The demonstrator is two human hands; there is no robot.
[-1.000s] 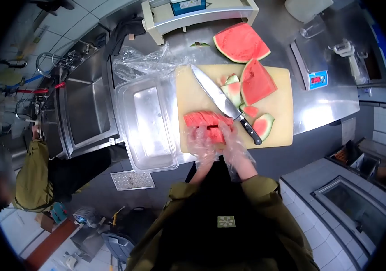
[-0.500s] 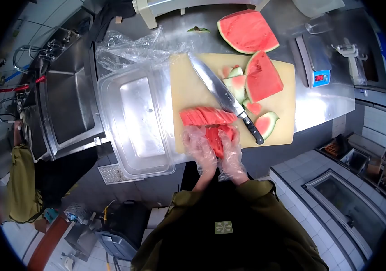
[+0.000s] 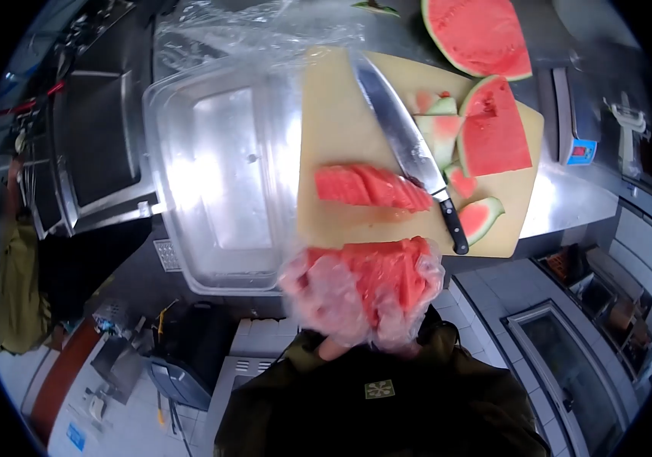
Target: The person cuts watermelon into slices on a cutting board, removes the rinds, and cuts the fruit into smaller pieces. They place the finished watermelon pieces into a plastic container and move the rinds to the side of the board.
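Got my left hand and right hand cupped in gloves, partly closed around a bunch of watermelon slices between them. Just past my hands there's another sliced row on the cutting board, knife right beside it. Clear plastic tub sits off to their left, lol.

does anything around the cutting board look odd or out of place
Mainly the plastic film: it lies crumpled beyond the clear container, perhaps discarded wrapping. The knife also lies askew on the cutting board, its handle end close to the edge nearest the person.
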